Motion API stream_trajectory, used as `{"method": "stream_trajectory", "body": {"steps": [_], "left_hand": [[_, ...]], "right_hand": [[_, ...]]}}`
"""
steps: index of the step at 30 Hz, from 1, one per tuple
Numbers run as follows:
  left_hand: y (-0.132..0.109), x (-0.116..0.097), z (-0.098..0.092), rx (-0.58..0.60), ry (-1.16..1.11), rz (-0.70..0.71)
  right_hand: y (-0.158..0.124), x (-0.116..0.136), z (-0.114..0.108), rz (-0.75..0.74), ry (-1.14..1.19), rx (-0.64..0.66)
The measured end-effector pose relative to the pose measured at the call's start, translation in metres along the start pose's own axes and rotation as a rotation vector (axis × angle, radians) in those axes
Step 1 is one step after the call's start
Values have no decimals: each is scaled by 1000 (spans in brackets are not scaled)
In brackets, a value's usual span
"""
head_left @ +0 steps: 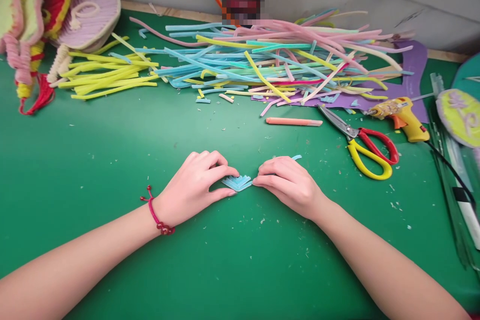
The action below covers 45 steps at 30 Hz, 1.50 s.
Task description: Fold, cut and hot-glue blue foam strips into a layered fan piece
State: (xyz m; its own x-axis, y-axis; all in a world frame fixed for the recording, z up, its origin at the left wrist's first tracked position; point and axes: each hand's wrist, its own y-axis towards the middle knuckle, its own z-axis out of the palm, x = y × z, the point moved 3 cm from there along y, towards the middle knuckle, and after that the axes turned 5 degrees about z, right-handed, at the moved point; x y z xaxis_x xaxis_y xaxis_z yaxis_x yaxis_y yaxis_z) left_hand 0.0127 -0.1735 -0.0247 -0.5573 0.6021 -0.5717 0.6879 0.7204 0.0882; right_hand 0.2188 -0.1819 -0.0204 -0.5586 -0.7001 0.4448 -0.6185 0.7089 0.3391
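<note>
Head view: the left hand (195, 185) and the right hand (288, 185) lay low on the green table (112, 160), near its middle, meeting over a small blue fan piece (237, 183) made of short strips set side by side. The piece rested flat on the table between the two sets of fingertips. The grip of the left hand was pinched on the piece's left edge, thumb below and forefinger above. The grip of the right hand was pressed together at the piece's right edge, fingertips touching it. A red bracelet (159, 217) sat on the left wrist. A blue strip end (297, 157) showed just behind the right hand. Further back lay a mixed strip pile (270, 55) of blue, pink and yellow, with a separate yellow strip bundle (108, 77) to its left. A pink stick (293, 121) lay alone before the pile. To the right were scissors (362, 147) with red and yellow handles, and just beside them a yellow glue gun (403, 117). Woven pieces (88, 15) stood at the far left corner
</note>
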Motion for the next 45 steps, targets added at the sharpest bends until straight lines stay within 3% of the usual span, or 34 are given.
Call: {"method": "stream_trajectory", "body": {"steps": [15,25,29,34,39,41,45], "left_hand": [[1,1,-1,-4,-37,15],[1,3,-1,-1,-72,3],[1,4,-2,5,-83,1],[0,6,-1,22,-107,-9],[0,6,-1,32,-140,-49],[1,5,-1,31,-146,-60],[3,4,-2,25,-139,-87]], "right_hand": [[2,-2,-6,10,-121,-105],[1,0,-4,-2,-110,-91],[1,-3,-7,47,-83,-155],[-4,-24,-46,290,-350,-194],[-60,-82,-100,787,-681,40],[-86,-105,-109,881,-638,155],[-103,-134,-113,979,-468,163]]}}
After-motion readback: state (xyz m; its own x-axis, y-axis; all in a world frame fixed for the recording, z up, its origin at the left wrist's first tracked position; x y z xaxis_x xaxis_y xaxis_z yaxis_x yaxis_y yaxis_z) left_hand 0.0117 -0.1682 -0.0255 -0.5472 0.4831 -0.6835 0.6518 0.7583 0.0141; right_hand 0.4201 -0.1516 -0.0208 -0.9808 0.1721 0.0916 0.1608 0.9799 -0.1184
